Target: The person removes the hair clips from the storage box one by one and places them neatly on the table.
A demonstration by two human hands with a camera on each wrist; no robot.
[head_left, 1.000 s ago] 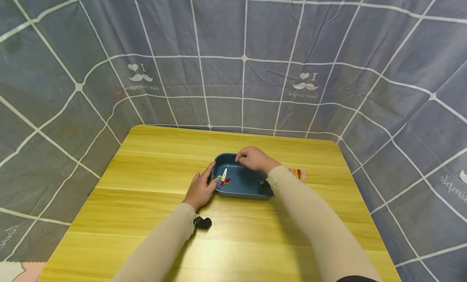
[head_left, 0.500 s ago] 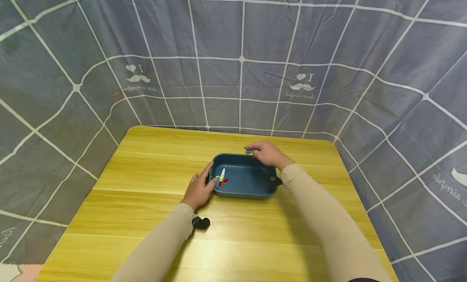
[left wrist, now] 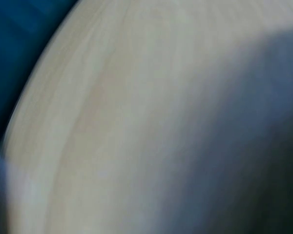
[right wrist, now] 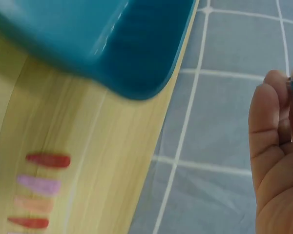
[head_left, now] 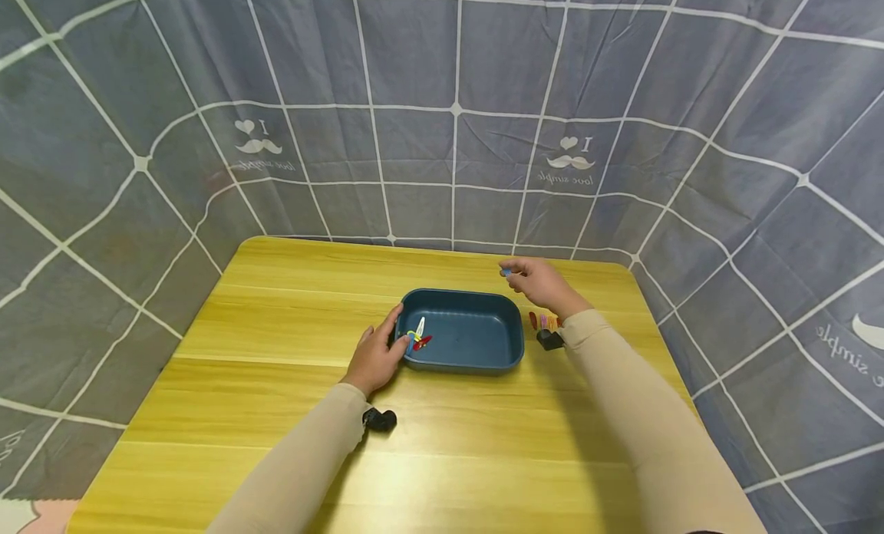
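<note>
A dark blue rectangular box sits on the table. My left hand grips its left side, thumb over the rim and fingers along the outer wall. By that thumb, inside the box, lie a white snap hair clip, a red hair clip and some yellow and blue ones. Beyond the box's back right corner, my right hand pinches a small blue hair clip between thumb and fingertips. The right wrist view shows only a sliver of this blue clip, the fingers covering most of it.
Right of the box, a row of hair clips lies on the wooden table, among them a red one and a purple one. A grey checked curtain surrounds the table. Black wrist cameras hang near both cuffs.
My right hand has moved from above the box to the right and away from me, carrying the blue hair clip. The left hand stays on the box; the row of clips shows again.
</note>
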